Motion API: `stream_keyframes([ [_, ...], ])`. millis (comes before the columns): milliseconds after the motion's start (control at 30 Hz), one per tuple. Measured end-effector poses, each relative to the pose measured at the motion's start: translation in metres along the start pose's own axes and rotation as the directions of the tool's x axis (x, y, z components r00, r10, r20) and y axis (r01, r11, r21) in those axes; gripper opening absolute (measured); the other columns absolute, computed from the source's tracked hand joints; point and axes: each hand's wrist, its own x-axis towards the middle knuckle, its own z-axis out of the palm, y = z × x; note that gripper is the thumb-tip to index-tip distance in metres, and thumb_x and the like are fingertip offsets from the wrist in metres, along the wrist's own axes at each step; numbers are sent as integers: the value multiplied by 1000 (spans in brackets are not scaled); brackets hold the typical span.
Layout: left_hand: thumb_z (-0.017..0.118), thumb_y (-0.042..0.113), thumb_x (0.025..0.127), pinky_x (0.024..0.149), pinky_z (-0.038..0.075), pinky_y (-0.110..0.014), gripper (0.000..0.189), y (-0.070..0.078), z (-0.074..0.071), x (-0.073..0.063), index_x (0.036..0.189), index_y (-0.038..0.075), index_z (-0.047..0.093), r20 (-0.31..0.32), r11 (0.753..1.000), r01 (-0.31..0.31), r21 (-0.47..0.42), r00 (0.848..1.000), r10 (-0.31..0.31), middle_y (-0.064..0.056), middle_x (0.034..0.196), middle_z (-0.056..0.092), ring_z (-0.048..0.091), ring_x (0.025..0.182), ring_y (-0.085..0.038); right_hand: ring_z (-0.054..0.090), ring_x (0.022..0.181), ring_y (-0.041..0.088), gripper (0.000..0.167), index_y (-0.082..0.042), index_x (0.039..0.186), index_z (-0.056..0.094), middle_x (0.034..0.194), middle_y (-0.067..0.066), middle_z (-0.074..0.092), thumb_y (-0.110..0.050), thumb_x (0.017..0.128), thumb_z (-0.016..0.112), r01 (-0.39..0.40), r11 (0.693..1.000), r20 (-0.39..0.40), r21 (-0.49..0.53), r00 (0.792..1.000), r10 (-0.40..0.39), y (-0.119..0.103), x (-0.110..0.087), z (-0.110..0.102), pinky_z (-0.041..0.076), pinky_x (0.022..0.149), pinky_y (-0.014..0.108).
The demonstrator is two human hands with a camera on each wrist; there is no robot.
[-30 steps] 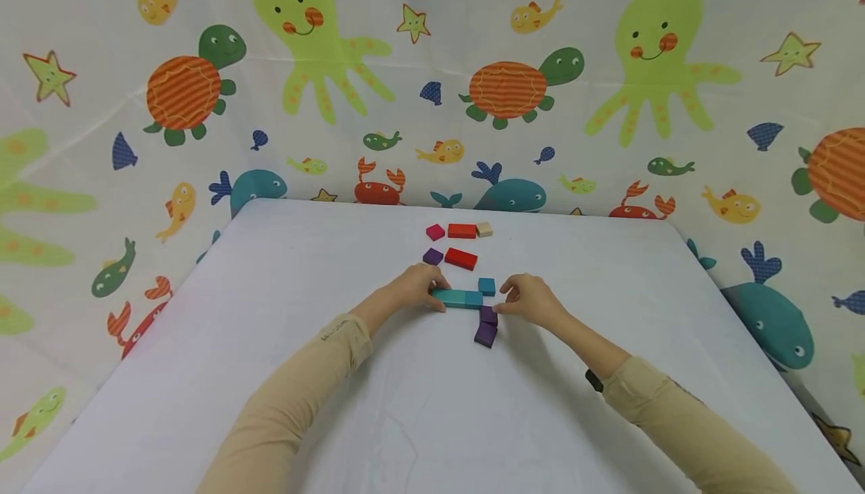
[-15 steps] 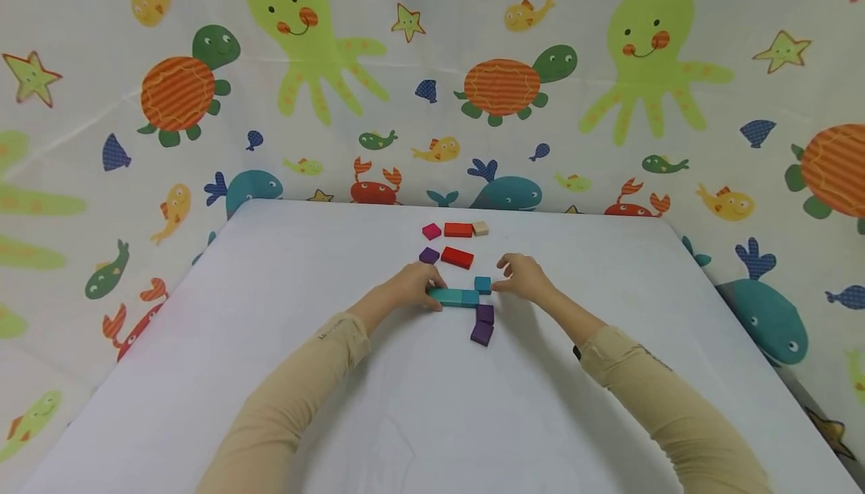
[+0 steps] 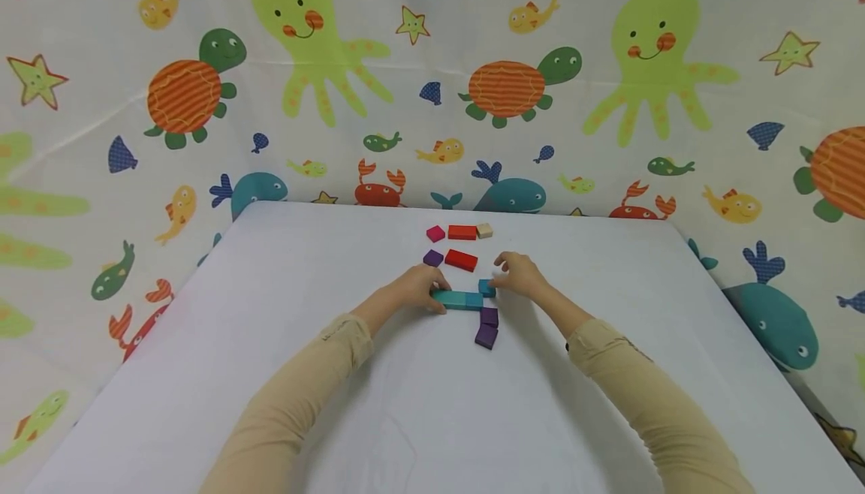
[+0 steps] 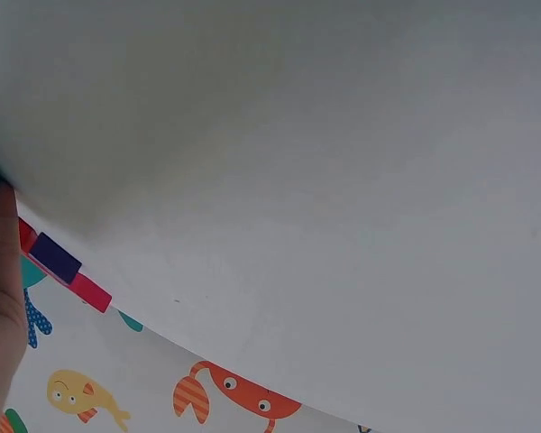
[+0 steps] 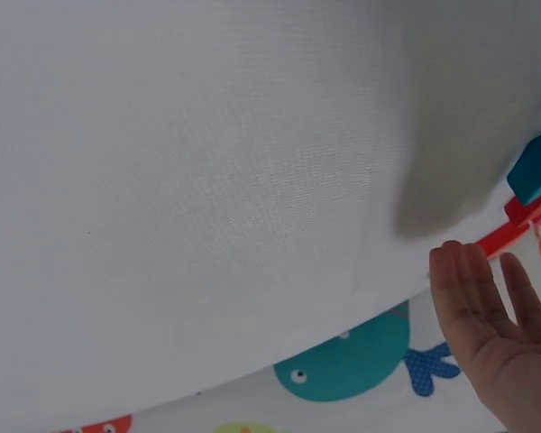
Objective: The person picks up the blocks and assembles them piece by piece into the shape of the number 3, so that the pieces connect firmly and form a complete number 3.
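In the head view my left hand point(image 3: 417, 287) holds the left end of a long teal block point(image 3: 449, 299), thumb on the near side and fingers on the far side. A blue block point(image 3: 474, 301) sits against the teal block's right end. Just beyond it lies another blue block point(image 3: 486, 288), its right side met by the thumb of my right hand point(image 3: 523, 275). That hand's other fingers point(image 5: 469, 280) extend loosely in the right wrist view, with nothing between them. Two purple blocks point(image 3: 486, 336) form a slightly bent line toward the near side.
Farther back on the white table point(image 3: 324, 254) are two red blocks point(image 3: 462, 260), a purple block point(image 3: 433, 257), a pink block point(image 3: 435, 233) and a small beige block point(image 3: 484, 230). A printed cloth point(image 3: 419, 118) with sea animals hangs behind the table.
My right hand has moved away from the upper purple block, back to the right side of the loose blue block. The left hand keeps its hold on the teal block.
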Motion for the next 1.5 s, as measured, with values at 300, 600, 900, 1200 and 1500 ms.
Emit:
stream_keyframes([
  [300, 82, 26, 73, 87, 52, -28, 47, 0, -2, -6, 115, 10, 68, 18, 999, 30, 31, 999, -30, -4, 110, 67, 58, 98, -17, 55, 107, 32, 44, 0, 120, 56, 120, 22, 59, -24, 85, 69, 50, 999, -17, 1, 999, -50, 1, 19, 14, 50, 92, 41],
  [600, 84, 33, 69, 87, 52, -27, 64, -9, -4, -10, 125, 9, 62, 36, 998, -57, -8, 998, 58, -5, 111, 69, 61, 97, -16, 51, 117, 33, 48, -1, 126, 53, 129, 21, 54, -24, 86, 68, 100, 995, -15, -12, 995, -100, -6, 29, 20, 44, 101, 45],
  [900, 79, 33, 75, 89, 53, -32, 71, -17, -15, -9, 136, 11, 51, 30, 989, -24, -144, 999, 29, -9, 125, 62, 61, 108, -22, 51, 119, 34, 53, -1, 128, 51, 130, 21, 54, -27, 86, 69, 136, 991, -33, -16, 990, -137, -17, 36, 15, 45, 100, 46],
  [1200, 71, 20, 84, 90, 52, -33, 43, -23, -28, 0, 124, 6, 62, -117, 992, -44, -120, 993, 30, -9, 119, 66, 59, 109, -24, 49, 122, 34, 52, -2, 129, 50, 132, 21, 53, -26, 87, 68, 132, 991, -2, -6, 991, -132, -13, 41, 13, 42, 102, 47],
  [1500, 68, 11, 86, 96, 48, -37, 32, -24, -31, 3, 117, 6, 66, -293, 999, 42, 20, 956, -35, -11, 115, 67, 58, 109, -25, 49, 121, 33, 52, -2, 132, 49, 132, 21, 52, -24, 88, 67, 100, 994, 11, 45, 995, -101, -13, 47, 18, 43, 102, 45],
])
